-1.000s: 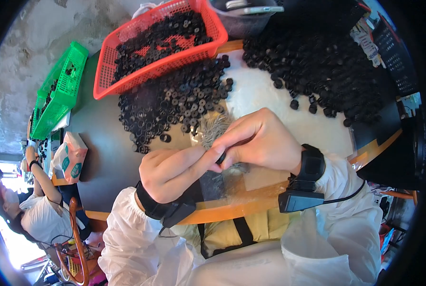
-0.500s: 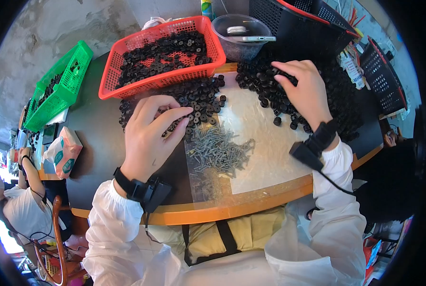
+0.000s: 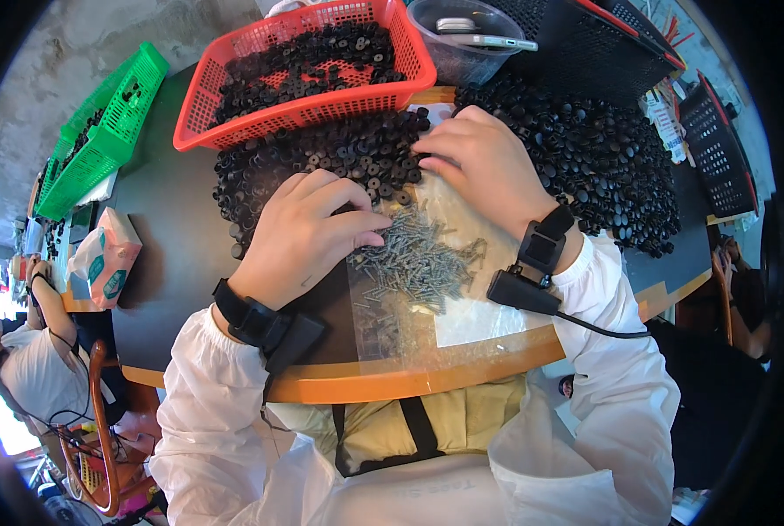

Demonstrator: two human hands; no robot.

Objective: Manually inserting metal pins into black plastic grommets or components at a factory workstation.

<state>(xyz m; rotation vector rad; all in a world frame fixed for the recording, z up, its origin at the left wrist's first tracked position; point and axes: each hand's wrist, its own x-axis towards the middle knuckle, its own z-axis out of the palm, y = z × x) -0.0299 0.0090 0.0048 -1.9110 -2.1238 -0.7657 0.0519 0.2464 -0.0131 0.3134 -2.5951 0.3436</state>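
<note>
The left hand, narrowly curled, is at the far-left edge of the grey screws, and the right hand, fingers narrowly parted, is at the right edge of the black washers, each grip's contents indiscernible, with black caps at right and a red basket beyond.
</note>
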